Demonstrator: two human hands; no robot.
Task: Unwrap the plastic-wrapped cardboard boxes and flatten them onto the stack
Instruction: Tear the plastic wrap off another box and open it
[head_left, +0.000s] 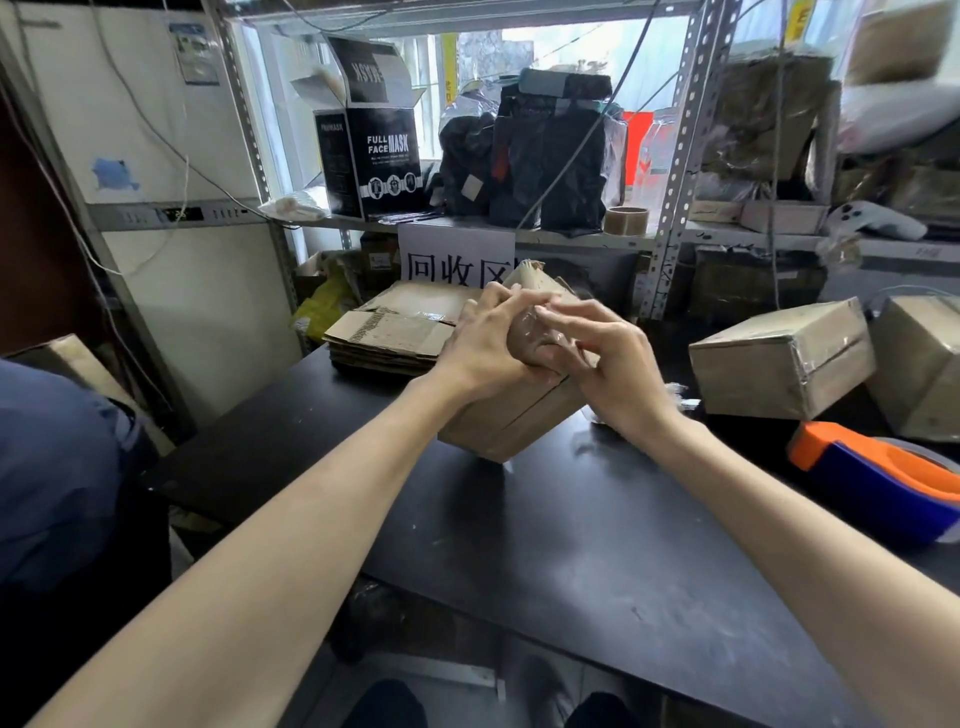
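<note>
Your left hand (483, 343) has a clenched grip on the cardboard box (511, 415), fingers curled over its upper end. Your right hand (608, 364) grasps the same end from the other side: thumb on the near face, fingers bent across the top, fingertips meeting those of the left. Shiny plastic film (524, 335) covers the cardboard between the two hands; whether the right fingers pinch the film itself, cannot tell.

Box position: mid-counter (597, 545), tilted, its low corner down on the black surface.

Stack of flattened cardboard (395, 332): just behind and left of the box, at the counter's far edge, beneath a white paper sign (441, 249).

Two more wrapped boxes on your right: one (779, 358) tilted, the other (919, 364) beside it at the frame edge.

Orange-and-blue tape dispenser (872, 483) near the right edge, in front of those boxes.
</note>
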